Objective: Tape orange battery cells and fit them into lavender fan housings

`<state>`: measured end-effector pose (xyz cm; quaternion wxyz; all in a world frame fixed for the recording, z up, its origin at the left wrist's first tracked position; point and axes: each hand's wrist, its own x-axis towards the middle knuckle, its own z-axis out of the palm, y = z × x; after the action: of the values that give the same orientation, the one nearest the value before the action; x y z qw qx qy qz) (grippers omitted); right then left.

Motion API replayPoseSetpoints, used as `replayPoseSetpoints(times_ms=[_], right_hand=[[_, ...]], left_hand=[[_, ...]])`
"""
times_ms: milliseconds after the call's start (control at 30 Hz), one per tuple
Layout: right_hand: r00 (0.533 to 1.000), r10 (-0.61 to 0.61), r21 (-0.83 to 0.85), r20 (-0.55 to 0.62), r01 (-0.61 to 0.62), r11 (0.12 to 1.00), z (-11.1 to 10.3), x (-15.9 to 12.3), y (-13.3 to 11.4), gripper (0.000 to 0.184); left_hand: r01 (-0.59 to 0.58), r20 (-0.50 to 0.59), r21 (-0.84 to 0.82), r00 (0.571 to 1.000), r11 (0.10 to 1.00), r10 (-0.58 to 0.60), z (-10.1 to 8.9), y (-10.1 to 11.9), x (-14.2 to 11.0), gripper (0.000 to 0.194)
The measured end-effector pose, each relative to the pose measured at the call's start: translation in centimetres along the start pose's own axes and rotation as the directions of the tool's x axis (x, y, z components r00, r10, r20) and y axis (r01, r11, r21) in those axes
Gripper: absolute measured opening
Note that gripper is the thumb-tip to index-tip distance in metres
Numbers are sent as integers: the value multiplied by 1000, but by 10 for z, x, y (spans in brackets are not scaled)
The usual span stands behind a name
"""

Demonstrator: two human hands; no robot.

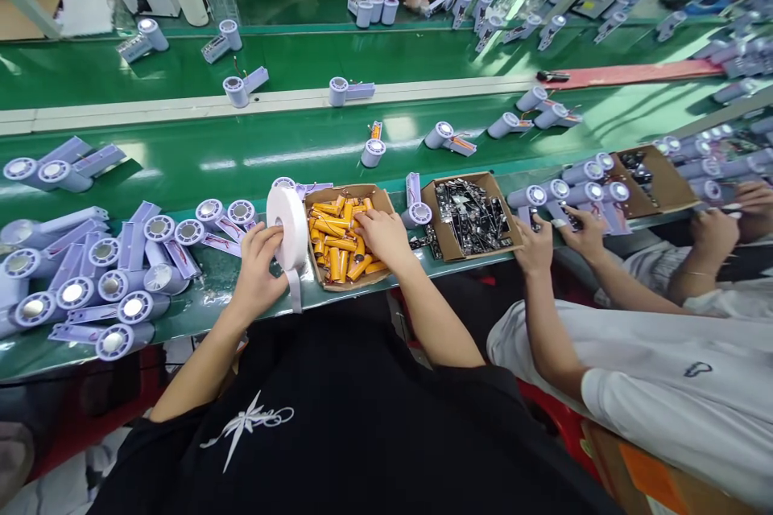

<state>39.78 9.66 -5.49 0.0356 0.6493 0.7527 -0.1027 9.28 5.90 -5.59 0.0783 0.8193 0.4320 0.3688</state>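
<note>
My left hand (258,269) grips a roll of white tape (292,227) by its near side. The roll stands on edge, and a loose strip (294,291) hangs from it over the table's front edge. Just right of the roll is a cardboard box (353,285) full of orange cylindrical battery cells (334,235). My right hand (382,236) reaches over the box's right side, its fingers bent down together among the cells. Its fingertips are partly hidden, so what they pinch, if anything, does not show.
Many lilac handheld-fan-like housings (114,286) lie piled at left. A box of small black circuit parts (471,217) sits at right, beside a co-worker's hands (535,241). More housings (374,151) are spread along the green belt (283,146). Other people work across it.
</note>
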Motion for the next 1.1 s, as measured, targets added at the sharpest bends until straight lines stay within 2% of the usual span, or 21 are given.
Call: replayPoseSetpoints(times_ms=[133,200,233,267,333,400,433,500,567,667,800,867,933,1000,1033,1100], right_hand=[[997,-34,98,-63,40,994,3,2,9,33],[988,4,320,-152,45,946,6,2,17,31],[979,44,482,-199,59,874,7,2,20,31],[966,94,647,-242,88,758,7,2,23,33],[930,210,880,-302,186,437,5,-2,25,42],[910,281,951,-305,278,133,1,-11,20,54],[913,288,954,-290,299,13,-3,-17,15,60],[933,254,941,-255,300,-157,-11,-31,2,63],[945,217,926,-245,294,-237,-18,-45,-11,54],[942,222,914,-254,308,-264,-23,-59,-25,43],[915,299,912,-271,344,-226,-19,-64,-30,42],[863,397,887,-313,415,-204,-16,-61,-28,43],[775,525,842,-351,507,-185,-15,-57,-25,43],[692,614,815,-379,564,-132,-14,-54,-24,42],[671,627,817,-397,569,-91,-13,-53,-25,40],[671,588,833,-451,554,7,-10,-53,-28,35]], left_hand=[[8,62,-1,998,1000,-8,3,4,-2,61],[1,82,0,997,1000,-1,2,6,-3,66],[-4,88,1,996,1000,4,2,6,-4,68],[-9,94,4,996,1000,8,2,6,-5,71],[-14,103,15,995,1000,13,2,6,-7,75],[-26,102,22,995,999,23,3,8,-9,75],[-37,97,23,995,999,34,4,8,-9,73],[-67,88,25,994,997,64,5,11,-10,68],[-103,90,37,991,994,100,6,14,-9,66],[-142,95,65,986,988,135,7,18,-6,63],[-137,69,114,989,984,130,6,17,-5,56],[-102,47,134,994,986,96,6,15,-5,55],[-55,27,144,998,988,52,5,13,-6,55],[-60,39,150,998,987,55,5,12,-6,55],[-91,60,147,995,985,83,5,13,-6,55],[-173,113,124,981,977,159,6,15,-6,55]])
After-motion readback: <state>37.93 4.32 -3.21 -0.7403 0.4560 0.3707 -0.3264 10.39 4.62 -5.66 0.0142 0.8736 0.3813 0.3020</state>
